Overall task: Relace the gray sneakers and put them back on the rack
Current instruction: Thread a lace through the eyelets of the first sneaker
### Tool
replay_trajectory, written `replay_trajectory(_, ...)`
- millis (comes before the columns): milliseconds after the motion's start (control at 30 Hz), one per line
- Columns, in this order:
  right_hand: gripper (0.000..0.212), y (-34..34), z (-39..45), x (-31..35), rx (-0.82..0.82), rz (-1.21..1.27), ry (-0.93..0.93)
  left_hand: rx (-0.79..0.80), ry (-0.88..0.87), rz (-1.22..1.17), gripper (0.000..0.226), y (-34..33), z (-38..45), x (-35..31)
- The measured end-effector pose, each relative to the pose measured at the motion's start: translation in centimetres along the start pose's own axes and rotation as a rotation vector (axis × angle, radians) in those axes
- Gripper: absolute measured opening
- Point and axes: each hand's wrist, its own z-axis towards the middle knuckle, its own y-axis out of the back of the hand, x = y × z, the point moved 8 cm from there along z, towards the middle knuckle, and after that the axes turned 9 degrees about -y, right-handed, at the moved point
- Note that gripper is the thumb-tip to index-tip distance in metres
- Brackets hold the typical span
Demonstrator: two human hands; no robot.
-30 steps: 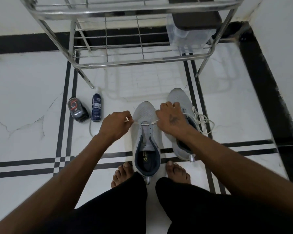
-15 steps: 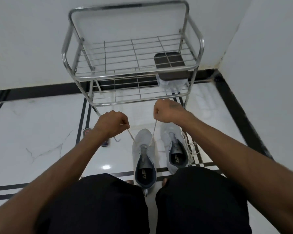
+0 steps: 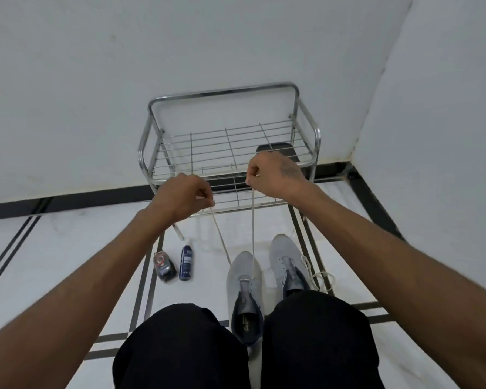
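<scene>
Two gray sneakers stand side by side on the white floor between my knees. The left sneaker (image 3: pixel 244 279) has a white lace (image 3: pixel 252 234) threaded through its lowest eyelets, both ends pulled up taut. My left hand (image 3: pixel 184 196) pinches one end, my right hand (image 3: pixel 272 174) pinches the other, both raised high above the shoe. The right sneaker (image 3: pixel 285 258) has a loose white lace (image 3: pixel 320 277) lying beside it. The metal rack (image 3: pixel 316 141) stands against the wall behind my hands.
A blue bottle (image 3: pixel 186 262) and a small dark tin (image 3: pixel 163 266) lie on the floor left of the sneakers. A dark box (image 3: pixel 272 147) sits on the rack's lower shelf. Walls meet in a corner at the right. My black-clad knees (image 3: pixel 180 346) fill the foreground.
Both hands have risen from the shoe's tongue, drawing the two lace ends up and taut. The camera has tilted upward, showing the whole rack and wall.
</scene>
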Motion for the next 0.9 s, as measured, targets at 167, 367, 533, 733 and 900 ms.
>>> replay_trajectory(167,0.011,4.0,-0.4,2.4,-0.105,0.042,0.056,-0.095,-0.024,-0.044,0.007,5.0,0.2,-1.1)
replay_trajectory(367,0.005,6.3,-0.9,3.4,-0.115,0.200,0.068,-0.184,-0.002,-0.263,0.008,8.4,0.7,-2.5)
replay_trajectory(533,0.007,6.2,-1.3,3.7,-0.045,0.481,0.057,-0.204,-0.018,-0.581,0.007,8.9,0.9,-3.2)
replay_trajectory(733,0.003,5.8,-1.3,3.6,0.005,0.641,0.098,-0.265,-0.006,-0.610,0.011,8.7,0.9,-3.1)
replay_trajectory(900,0.004,6.2,-1.2,3.1,-0.114,0.648,0.077,-0.342,-0.030,-0.506,0.011,9.2,1.0,-3.6)
